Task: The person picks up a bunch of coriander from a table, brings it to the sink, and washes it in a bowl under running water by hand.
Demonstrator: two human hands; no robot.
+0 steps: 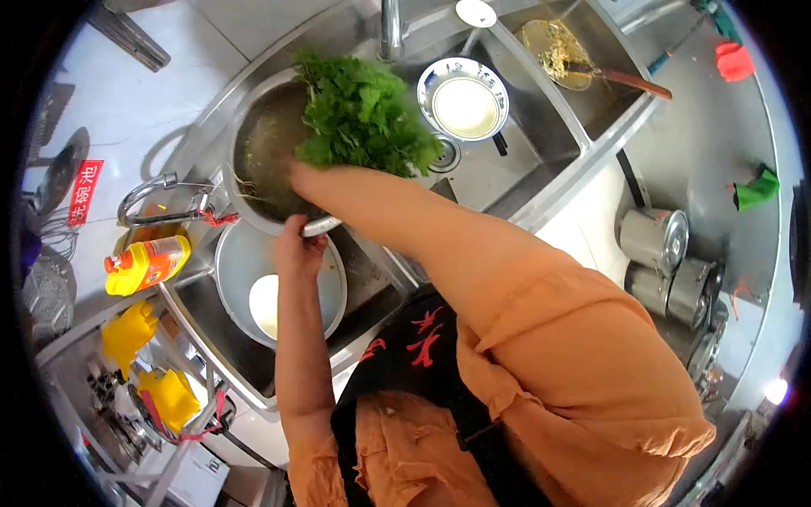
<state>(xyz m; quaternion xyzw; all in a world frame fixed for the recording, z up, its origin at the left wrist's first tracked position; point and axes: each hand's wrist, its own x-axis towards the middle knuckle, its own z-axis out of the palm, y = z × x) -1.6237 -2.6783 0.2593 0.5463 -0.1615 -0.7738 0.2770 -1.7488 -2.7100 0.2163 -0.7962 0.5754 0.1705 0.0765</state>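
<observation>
Near the upper middle of the frame, the right hand [301, 175] is gripping a bunch of greens [365, 114] over the metal basin [263, 144], whose rim the left hand [297, 247] is clasping, so the rinsing step seems underway, likely calling next for a steady basin.

i'm standing in a working kitchen, more like a restaurant's back room than a home. a long stainless steel sink unit [541, 182] with several basins runs across the middle of the frame, with a tap [390, 29] at the top and another tap [156, 198] at the left. a red sign [84, 192] with chinese characters is stuck at the left edge. a bottle of dish soap [145, 264] and yellow rubber gloves [127, 334] sit at the lower left, a dirty wok [557, 52] lies in the top basin, and steel pots [667, 262] are stacked at the right.
</observation>
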